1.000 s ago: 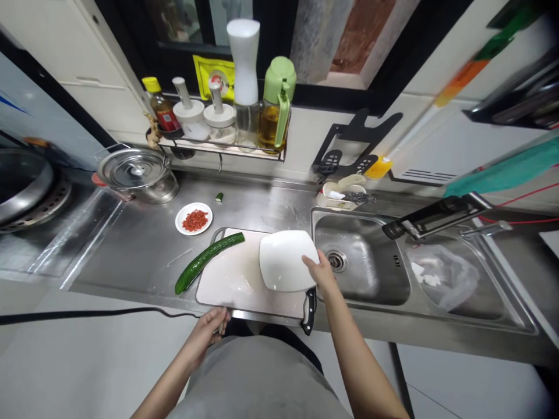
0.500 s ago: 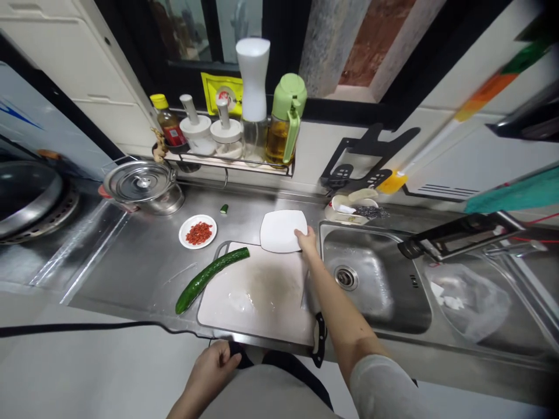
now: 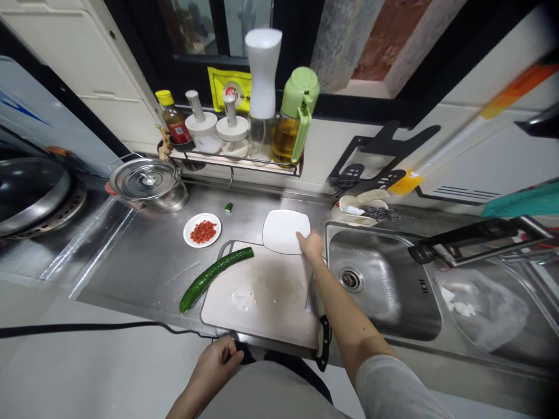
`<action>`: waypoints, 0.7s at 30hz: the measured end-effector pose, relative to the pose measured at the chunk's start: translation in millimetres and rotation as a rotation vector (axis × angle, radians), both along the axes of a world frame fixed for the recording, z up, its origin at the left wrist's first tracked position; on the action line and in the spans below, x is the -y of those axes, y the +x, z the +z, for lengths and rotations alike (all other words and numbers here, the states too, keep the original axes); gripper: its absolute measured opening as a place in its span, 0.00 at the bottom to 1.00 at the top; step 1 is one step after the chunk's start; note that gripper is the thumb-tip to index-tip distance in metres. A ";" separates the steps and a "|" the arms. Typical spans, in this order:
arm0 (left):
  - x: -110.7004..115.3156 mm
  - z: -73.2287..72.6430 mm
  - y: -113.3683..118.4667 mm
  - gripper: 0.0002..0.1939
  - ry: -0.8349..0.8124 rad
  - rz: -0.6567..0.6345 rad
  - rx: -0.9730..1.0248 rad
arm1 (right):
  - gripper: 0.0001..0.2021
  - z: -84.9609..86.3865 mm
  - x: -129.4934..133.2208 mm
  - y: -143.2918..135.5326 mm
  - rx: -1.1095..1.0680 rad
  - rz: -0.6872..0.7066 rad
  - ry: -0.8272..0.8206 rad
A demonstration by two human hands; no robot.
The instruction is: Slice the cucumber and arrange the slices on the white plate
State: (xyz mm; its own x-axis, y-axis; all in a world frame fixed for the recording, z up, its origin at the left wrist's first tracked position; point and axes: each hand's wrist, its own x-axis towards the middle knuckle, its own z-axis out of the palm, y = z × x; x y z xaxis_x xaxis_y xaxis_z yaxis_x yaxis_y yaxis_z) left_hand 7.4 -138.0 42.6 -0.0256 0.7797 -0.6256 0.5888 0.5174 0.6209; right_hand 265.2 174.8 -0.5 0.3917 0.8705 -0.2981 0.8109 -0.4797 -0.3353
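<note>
My right hand [image 3: 311,245] grips the right edge of a white squarish plate [image 3: 285,231], fingers hidden beneath it. The plate is at the far edge of a pale cutting board [image 3: 257,317], overlapping it. Below the counter's front edge, my left hand [image 3: 220,358] is loosely curled, with nothing visible in it. A long cucumber [image 3: 213,278], cut at one end, lies across the board's left side and onto the steel counter. By the board's right edge rests a knife [image 3: 324,343] with a black riveted handle, its blade partly hidden by my right forearm.
To the left are a round plate [image 3: 191,234] of chopped red pieces, a cucumber end [image 3: 228,207] and a lidded steel pot [image 3: 168,199]. A seasoning rack [image 3: 244,163] hangs behind. Right of the board is a steel sink [image 3: 375,291], with a plastic bag [image 3: 493,314] beyond.
The view has shifted slightly, so the scene sits a little further right. My right hand stays on the plate, and my left hand stays curled in about the same place.
</note>
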 end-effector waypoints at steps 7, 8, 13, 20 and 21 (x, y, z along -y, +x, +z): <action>-17.1 10.8 13.5 0.24 0.048 0.220 0.353 | 0.29 14.3 1.1 -3.7 0.065 0.054 -0.038; -20.3 15.3 15.0 0.25 0.053 0.244 0.406 | 0.28 20.6 5.3 -4.7 0.081 0.062 -0.005; -34.1 31.9 25.1 0.27 -0.022 0.464 0.644 | 0.17 61.7 85.7 -19.0 -0.105 0.360 0.267; -40.7 20.4 50.2 0.29 -0.048 0.646 0.899 | 0.15 84.3 250.6 -67.9 -0.355 0.962 -0.023; -40.1 17.3 51.9 0.30 -0.059 0.615 0.893 | 0.17 84.6 258.9 -72.6 -0.314 0.963 -0.037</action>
